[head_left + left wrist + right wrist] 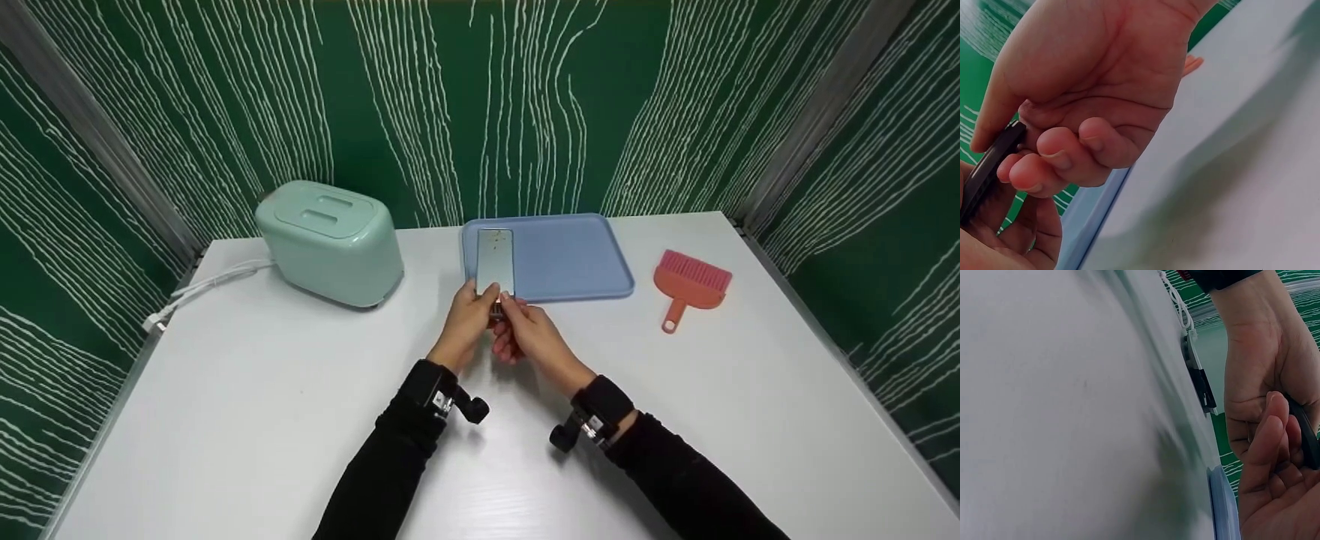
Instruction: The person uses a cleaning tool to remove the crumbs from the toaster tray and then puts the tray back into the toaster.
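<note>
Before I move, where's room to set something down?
The table is bare between toaster and left sleeve, and between brush and right sleeve. So is the right half of the tray. Crowded: its near left corner, where left hand and right hand hold a thin plate.

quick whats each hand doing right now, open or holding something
Left hand: closed, holding the crumb tray at its near end.
Right hand: closed, holding the same crumb tray, also at its near end.
</note>
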Demonstrator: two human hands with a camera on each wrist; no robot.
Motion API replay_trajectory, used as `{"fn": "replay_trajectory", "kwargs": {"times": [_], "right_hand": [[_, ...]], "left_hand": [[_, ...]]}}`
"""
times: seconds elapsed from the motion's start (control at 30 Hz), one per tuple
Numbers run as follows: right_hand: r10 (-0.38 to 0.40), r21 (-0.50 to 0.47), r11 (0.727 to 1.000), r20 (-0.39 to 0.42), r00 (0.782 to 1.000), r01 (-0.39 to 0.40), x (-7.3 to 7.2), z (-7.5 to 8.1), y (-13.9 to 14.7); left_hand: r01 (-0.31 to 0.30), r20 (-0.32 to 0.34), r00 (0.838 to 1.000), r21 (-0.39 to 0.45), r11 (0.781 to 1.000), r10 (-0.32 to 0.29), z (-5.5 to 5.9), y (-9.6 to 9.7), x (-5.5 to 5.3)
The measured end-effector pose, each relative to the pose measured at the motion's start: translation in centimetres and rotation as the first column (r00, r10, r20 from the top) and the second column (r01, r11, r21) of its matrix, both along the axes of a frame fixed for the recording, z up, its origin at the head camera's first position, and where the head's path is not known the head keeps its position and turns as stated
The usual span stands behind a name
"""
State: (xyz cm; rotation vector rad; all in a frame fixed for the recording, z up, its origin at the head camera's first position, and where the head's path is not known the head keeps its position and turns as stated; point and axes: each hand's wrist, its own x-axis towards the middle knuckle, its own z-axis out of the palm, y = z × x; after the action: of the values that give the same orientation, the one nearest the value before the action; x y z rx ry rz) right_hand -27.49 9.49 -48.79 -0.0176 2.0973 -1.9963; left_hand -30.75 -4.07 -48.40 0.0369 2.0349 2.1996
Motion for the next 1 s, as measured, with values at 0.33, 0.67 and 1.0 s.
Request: {"fn": "replay_trajectory", "kwargs": {"times": [0.33, 0.67, 1.0], "right_hand": [[0.047, 0.105, 0.993, -0.016, 0.999, -0.045, 0.0, 0.3, 1.3], [0.003, 0.227, 0.974, -0.001, 1.000, -0.003, -1.0, 0.5, 4.3], [-0.093, 0.325, 0.942, -0.002, 0.996, 0.089, -2.3, 1.1, 9.9]], "left_hand": [[0.022, -0.006, 1.000, 0.006, 1.000, -0.022, 0.0, 0.1, 0.0], [0.046, 0.007, 0.999, 0.029, 0.999, -0.046, 0.2, -0.5, 0.0], [0.135, 0.032, 0.990, 0.019, 0.991, -0.135, 0.2, -1.1, 0.2]]}}
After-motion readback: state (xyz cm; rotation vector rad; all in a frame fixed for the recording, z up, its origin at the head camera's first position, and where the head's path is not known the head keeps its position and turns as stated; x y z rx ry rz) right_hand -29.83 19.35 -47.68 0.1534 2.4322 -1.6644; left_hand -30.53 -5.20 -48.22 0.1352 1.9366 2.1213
